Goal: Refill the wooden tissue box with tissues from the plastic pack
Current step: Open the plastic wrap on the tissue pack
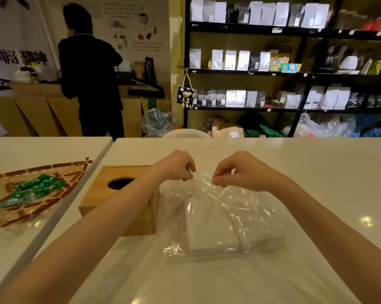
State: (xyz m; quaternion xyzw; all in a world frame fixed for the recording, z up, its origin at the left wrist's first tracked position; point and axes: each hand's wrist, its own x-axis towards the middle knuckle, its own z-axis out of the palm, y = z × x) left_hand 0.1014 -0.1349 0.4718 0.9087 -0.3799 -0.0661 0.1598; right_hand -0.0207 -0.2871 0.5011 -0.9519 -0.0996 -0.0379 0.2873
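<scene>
White glossy table (305,172), with a second white table (31,150) butted at the left across a narrow seam. On that left table sits a woven tray (60,194) holding green packets (31,189). Far side of the room: black shelving (303,71) stocked with white and dark pouches, clear plastic bags heaped on the floor under it. Far left is a wooden counter (31,110) with a person in dark clothes (90,69) standing at it, back turned.

Wooden tissue box (119,198) is on the main table, left of centre, oval slot facing up; its long axis runs near-to-far, and the left forearm crosses over its right edge. Plastic pack (218,216) lies flat just right of the box, apparently touching it, long axis also near-to-far. Two white tissue stacks (209,229) show side by side inside the clear wrap.

Left hand (178,165) and right hand (235,170) are both at the far end of the pack, fingertips pinched on the loose film there, close together but not touching. Film is lifted and crinkled between them.
</scene>
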